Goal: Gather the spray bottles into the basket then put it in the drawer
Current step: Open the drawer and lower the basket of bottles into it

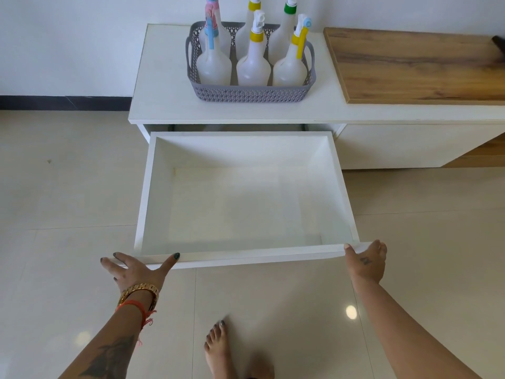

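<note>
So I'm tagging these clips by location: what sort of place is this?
Probably a room in a home: a low white cabinet against a plain wall, its drawer pulled out over a glossy tiled floor, and the person is barefoot.

The top edge cuts off the heads of the three rear spray bottles [250,28]. The front bottles hide the rear ones' bodies. The right hand [367,259] fingers curl out of sight behind the drawer [246,258] front.
</note>
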